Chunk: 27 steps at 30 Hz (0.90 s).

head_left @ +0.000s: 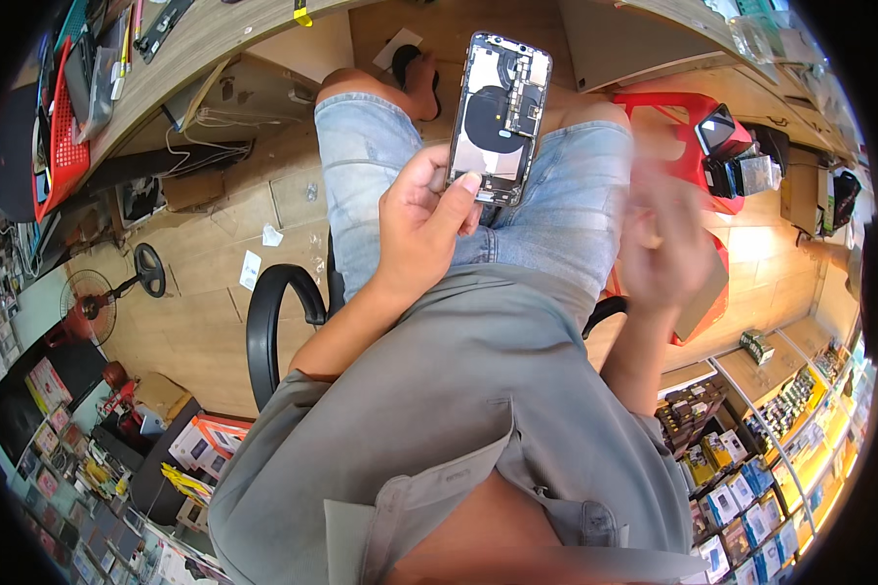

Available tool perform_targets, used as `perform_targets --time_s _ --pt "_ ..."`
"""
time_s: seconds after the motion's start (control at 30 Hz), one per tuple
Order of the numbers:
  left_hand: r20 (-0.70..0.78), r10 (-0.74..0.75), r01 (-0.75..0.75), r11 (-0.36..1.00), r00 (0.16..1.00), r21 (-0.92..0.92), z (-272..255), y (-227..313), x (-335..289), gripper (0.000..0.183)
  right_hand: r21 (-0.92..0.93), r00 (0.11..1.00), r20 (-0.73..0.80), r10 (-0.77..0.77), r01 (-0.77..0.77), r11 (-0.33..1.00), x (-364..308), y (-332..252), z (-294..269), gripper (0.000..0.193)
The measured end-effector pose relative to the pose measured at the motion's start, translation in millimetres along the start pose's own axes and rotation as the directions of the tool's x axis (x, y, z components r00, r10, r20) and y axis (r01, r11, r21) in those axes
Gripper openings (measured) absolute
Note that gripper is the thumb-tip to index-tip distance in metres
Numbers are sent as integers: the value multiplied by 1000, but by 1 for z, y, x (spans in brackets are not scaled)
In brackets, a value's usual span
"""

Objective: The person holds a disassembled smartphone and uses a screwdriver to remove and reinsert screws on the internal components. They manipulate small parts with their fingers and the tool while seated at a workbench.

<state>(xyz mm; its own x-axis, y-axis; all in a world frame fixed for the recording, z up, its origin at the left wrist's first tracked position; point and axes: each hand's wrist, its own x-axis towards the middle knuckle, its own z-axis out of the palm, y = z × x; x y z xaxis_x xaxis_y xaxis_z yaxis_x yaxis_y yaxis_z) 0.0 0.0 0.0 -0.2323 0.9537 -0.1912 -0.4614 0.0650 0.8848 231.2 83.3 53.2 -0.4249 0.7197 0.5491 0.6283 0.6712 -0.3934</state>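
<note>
My left hand point(427, 216) grips the lower end of an opened smartphone point(498, 122), thumb on its near edge and fingers behind it. The phone is held upright above my lap with its insides facing me. A black round coil patch, a circuit board along the right side and silvery areas show in it. Off to the right, beside my knee, my right hand point(665, 239) is smeared by motion. Whether its fingers hold anything cannot be made out.
A wooden workbench point(200, 78) crosses the far side, with a red basket point(68, 127) at its left. On the right stands a red plastic stool point(644, 102) bearing a phone point(715, 130) and packets. A fan point(90, 302) is at the left. Shelves of boxed goods point(741, 487) stand lower right.
</note>
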Motion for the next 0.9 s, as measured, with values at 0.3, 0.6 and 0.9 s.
perform_targets --time_s 0.3,0.6,0.9 --pt "33 -12 15 995 999 -95 5 0 9 21 -714 751 -610 253 -659 234 -160 150 -184 64" --pt "34 16 -12 995 999 -99 10 3 12 22 -482 598 -546 587 -797 363 -262 205 -176 77" --pt "89 18 -5 990 996 -143 3 2 7 26 -605 236 -265 935 -796 29 -376 315 -159 85"
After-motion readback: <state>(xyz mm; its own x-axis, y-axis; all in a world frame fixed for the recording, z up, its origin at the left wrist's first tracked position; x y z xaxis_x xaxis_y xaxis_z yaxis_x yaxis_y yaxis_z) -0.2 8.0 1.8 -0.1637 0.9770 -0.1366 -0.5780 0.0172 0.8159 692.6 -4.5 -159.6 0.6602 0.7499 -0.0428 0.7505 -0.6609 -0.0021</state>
